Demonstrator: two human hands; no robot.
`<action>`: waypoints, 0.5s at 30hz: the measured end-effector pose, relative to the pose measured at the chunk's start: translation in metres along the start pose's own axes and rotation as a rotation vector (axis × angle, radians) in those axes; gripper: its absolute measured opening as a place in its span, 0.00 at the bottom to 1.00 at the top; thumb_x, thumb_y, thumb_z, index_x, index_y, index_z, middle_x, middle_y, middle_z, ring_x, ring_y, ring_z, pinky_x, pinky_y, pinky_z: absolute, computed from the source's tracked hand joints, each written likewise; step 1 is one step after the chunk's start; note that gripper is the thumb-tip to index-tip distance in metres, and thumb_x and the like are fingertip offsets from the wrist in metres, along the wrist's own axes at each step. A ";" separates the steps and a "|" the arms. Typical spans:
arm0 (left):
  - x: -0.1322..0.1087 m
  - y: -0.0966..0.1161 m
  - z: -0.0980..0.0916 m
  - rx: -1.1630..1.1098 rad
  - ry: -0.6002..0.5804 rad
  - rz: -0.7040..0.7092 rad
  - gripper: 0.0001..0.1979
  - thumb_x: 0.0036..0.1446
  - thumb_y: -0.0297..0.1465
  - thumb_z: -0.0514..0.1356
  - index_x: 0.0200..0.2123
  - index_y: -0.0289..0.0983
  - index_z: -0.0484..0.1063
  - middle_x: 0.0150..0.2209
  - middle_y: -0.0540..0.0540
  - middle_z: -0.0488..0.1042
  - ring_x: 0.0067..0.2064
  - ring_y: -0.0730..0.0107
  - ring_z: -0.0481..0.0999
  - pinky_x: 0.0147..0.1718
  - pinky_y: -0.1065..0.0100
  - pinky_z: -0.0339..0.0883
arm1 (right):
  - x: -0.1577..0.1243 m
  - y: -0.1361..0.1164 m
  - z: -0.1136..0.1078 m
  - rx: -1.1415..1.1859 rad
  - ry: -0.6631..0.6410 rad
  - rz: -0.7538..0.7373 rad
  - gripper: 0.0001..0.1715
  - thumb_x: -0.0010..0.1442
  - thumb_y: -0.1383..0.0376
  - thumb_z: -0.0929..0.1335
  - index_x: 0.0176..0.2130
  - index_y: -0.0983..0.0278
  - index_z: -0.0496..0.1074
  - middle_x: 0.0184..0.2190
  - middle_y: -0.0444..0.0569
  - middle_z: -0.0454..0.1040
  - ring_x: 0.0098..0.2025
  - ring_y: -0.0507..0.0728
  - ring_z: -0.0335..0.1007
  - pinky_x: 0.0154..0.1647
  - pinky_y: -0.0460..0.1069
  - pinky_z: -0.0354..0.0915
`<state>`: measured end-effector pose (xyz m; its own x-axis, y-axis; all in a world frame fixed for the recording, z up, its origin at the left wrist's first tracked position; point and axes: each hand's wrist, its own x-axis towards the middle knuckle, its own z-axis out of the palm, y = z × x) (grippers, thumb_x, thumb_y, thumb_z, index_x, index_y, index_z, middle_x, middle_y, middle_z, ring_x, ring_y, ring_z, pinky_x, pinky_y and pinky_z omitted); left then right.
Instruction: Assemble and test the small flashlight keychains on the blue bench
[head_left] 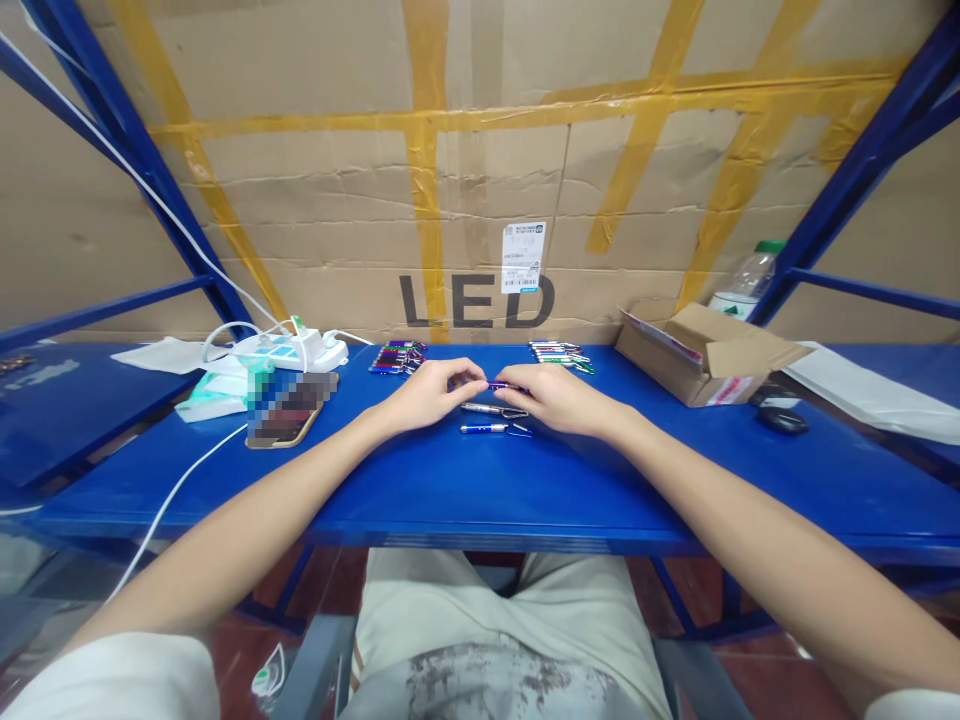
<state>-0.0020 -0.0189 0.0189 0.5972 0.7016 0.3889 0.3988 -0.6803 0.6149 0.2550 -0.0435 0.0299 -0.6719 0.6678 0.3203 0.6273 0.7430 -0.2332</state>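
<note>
My left hand (431, 393) and my right hand (559, 398) meet over the middle of the blue table. Between their fingertips is a slim purple keychain flashlight (495, 385), pinched at its left end by the left hand and held farther along by the right, whose fingers cover the rest. Just below lie a silver keychain flashlight (484, 408) and a blue keychain flashlight (484, 429), both level, with carabiner clips toward the right. Behind the left hand is a row of several mixed-colour flashlights (397, 357); a second row (559, 355) lies behind the right hand.
On the left are a phone (289, 420), a white power strip (285, 348) with cables and a face mask (217, 390). An open cardboard box (705, 350), a black mouse (781, 420) and a bottle (742, 280) stand right. A taped cardboard wall (337, 220) closes the back.
</note>
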 end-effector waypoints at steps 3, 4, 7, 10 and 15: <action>0.000 0.001 -0.001 0.008 -0.008 0.002 0.19 0.71 0.48 0.62 0.45 0.38 0.81 0.38 0.45 0.83 0.38 0.61 0.78 0.41 0.63 0.69 | 0.000 0.000 0.000 0.015 -0.012 0.002 0.17 0.80 0.56 0.63 0.44 0.61 0.76 0.42 0.53 0.83 0.41 0.60 0.77 0.42 0.51 0.63; 0.000 0.001 -0.001 0.032 -0.003 0.006 0.19 0.71 0.48 0.62 0.45 0.38 0.81 0.39 0.45 0.82 0.38 0.61 0.78 0.41 0.62 0.69 | -0.001 0.001 0.000 0.021 -0.010 0.008 0.16 0.80 0.56 0.63 0.46 0.61 0.76 0.44 0.53 0.83 0.43 0.61 0.78 0.43 0.51 0.64; 0.001 -0.004 -0.004 0.159 0.038 0.043 0.16 0.71 0.45 0.63 0.44 0.38 0.82 0.41 0.44 0.81 0.38 0.62 0.77 0.42 0.61 0.68 | -0.001 0.008 0.003 0.034 0.019 0.028 0.15 0.79 0.56 0.63 0.53 0.60 0.75 0.48 0.55 0.83 0.48 0.63 0.79 0.48 0.53 0.67; 0.002 -0.013 -0.005 0.257 0.056 0.062 0.15 0.72 0.44 0.63 0.43 0.38 0.82 0.42 0.43 0.80 0.39 0.61 0.77 0.43 0.60 0.67 | -0.001 0.019 0.008 0.045 0.029 0.040 0.14 0.79 0.58 0.63 0.53 0.62 0.74 0.49 0.56 0.82 0.49 0.64 0.79 0.50 0.55 0.69; 0.005 -0.033 -0.004 0.302 0.027 0.015 0.13 0.71 0.42 0.64 0.43 0.39 0.83 0.43 0.43 0.79 0.40 0.60 0.77 0.42 0.61 0.66 | 0.002 0.033 0.018 0.028 0.028 0.085 0.12 0.77 0.64 0.64 0.53 0.63 0.75 0.51 0.57 0.82 0.51 0.64 0.79 0.53 0.55 0.70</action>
<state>-0.0148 0.0075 0.0033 0.5872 0.6937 0.4171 0.5817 -0.7199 0.3785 0.2677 -0.0166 0.0061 -0.6053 0.7272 0.3236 0.6702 0.6850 -0.2858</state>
